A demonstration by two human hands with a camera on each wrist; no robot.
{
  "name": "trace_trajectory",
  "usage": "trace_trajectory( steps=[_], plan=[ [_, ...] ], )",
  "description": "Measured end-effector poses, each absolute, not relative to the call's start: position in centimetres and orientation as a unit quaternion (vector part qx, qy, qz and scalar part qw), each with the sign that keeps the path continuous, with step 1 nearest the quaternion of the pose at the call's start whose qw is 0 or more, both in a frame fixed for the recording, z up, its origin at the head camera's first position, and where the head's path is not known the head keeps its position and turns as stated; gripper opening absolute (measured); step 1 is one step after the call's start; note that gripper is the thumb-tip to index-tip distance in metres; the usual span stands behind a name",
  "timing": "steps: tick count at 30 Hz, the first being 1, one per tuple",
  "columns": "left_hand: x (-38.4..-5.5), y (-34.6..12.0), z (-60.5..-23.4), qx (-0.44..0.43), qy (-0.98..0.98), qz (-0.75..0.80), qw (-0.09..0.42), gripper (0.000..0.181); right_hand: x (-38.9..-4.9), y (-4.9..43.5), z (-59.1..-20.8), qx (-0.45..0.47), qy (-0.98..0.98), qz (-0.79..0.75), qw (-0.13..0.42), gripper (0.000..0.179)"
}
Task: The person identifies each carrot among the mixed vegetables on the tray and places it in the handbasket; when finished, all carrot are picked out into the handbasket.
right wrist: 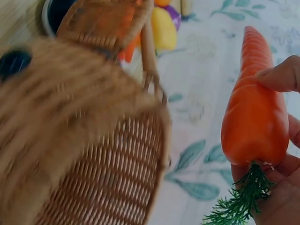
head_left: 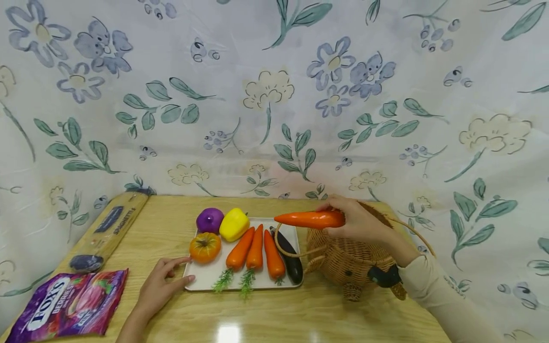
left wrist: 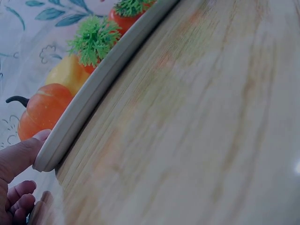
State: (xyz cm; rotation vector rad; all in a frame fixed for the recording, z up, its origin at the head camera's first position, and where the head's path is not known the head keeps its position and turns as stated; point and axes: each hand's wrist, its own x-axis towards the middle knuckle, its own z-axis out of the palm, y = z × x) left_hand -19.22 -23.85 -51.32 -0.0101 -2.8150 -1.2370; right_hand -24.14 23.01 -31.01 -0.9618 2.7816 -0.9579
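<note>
My right hand [head_left: 353, 221] grips an orange carrot [head_left: 310, 219] above the wicker basket [head_left: 343, 257], its tip pointing left. In the right wrist view, thumb and fingers hold the carrot [right wrist: 255, 117] by its thick part, green top hanging down, beside the basket's opening [right wrist: 112, 173]. My left hand [head_left: 160, 286] rests at the front left corner of a white tray [head_left: 201, 285], its thumb on the rim [left wrist: 84, 103]. On the tray lie three carrots [head_left: 255, 250], an eggplant [head_left: 291, 262], an orange pumpkin [head_left: 205, 247], a yellow pepper [head_left: 234, 225] and a round purple vegetable [head_left: 209, 220].
A pack of spaghetti [head_left: 109, 228] lies at the table's left side, with a purple Foxs berries bag [head_left: 70, 305] in front of it. A floral cloth [head_left: 231, 114] hangs behind the wooden table [head_left: 240, 319]. The basket's thin handle [head_left: 296, 255] reaches over the tray's right side.
</note>
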Motion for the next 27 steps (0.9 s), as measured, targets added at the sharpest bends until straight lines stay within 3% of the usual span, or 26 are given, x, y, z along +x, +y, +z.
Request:
trace_trajectory(
  steps=[11,27],
  plan=[
    [-19.2,-23.8,-51.3,-0.006,-0.916,-0.399,0.036,0.056,-24.8,27.5,-30.3,-0.259,0.922,-0.287,0.002,0.041],
    [-19.4,-23.9,-51.6,-0.008,-0.919,-0.393,0.035,0.055,-25.4,31.3,-30.4,-0.241,0.929,-0.282,0.013,0.04]
  ],
)
